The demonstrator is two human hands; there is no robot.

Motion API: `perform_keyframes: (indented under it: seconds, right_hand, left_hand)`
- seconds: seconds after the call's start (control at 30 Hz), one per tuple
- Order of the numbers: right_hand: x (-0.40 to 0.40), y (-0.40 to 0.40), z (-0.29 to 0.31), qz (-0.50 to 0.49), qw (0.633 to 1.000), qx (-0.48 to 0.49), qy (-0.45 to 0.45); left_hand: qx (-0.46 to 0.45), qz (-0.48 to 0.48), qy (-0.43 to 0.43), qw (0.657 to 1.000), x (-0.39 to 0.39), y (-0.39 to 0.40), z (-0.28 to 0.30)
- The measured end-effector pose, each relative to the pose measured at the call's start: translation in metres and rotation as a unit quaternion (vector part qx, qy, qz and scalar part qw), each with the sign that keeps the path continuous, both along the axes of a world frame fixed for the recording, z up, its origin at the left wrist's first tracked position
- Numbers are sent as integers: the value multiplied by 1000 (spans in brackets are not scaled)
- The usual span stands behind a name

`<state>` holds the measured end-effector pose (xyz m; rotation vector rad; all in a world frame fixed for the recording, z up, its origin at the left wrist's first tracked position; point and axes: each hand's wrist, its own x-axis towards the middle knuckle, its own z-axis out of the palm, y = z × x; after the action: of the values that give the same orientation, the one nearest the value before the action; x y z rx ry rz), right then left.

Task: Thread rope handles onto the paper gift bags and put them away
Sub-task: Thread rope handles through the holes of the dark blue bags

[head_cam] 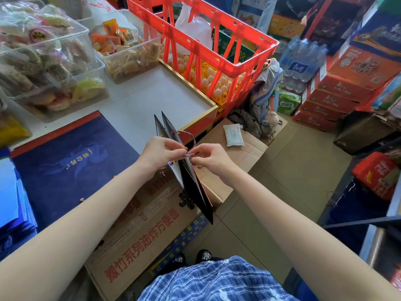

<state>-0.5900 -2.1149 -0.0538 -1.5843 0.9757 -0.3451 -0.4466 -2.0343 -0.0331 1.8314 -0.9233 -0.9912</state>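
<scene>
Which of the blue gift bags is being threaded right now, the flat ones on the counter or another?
The folded bag held upright between both hands, left hand and right hand pinching its rope handle; the counter bags lie flat.

I see two hands, my left hand [161, 152] and my right hand [211, 158]. I count one folded paper bag [191, 181] held up, one rope handle [186, 144], one red crate [208, 48], and two clear snack tubs [54, 68].

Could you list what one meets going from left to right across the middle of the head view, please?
Dark blue gift bag lying flat on the counter → left hand → rope handle → right hand → white packet on a cardboard box → stacked red cartons.
</scene>
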Motion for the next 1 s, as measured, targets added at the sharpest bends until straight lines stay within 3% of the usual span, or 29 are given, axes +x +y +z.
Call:
perform_keyframes:
  seconds: [0.1,0.23,0.47,0.63,0.7,0.87,1.0]
  right_hand:
    - [-1,0,0,-14,1000,-4,-13]
    - [-5,-1,4,-31,993,69,-87]
    - [-3,-6,3,-47,987,96,-123]
    - [1,-7,0,-108,980,116,-118]
    - [1,-7,-3,-132,976,127,-119]
    - [-3,-10,-4,-68,993,58,-82]
    - [-2,-18,-4,29,997,-63,23]
  left_hand:
    - [-5,3,27,1000,-2,-3,-1]
    - [-1,-1,31,1000,-2,-4,-2]
    - [-8,-23,-36,999,-3,-7,-5]
    - [-92,-139,-205,964,-2,-7,-7]
    - [-118,-157,-233,953,-1,-7,-8]
    - [-106,-150,-202,962,-2,-10,-15]
    - [-96,-134,-203,965,-7,-13,-16]
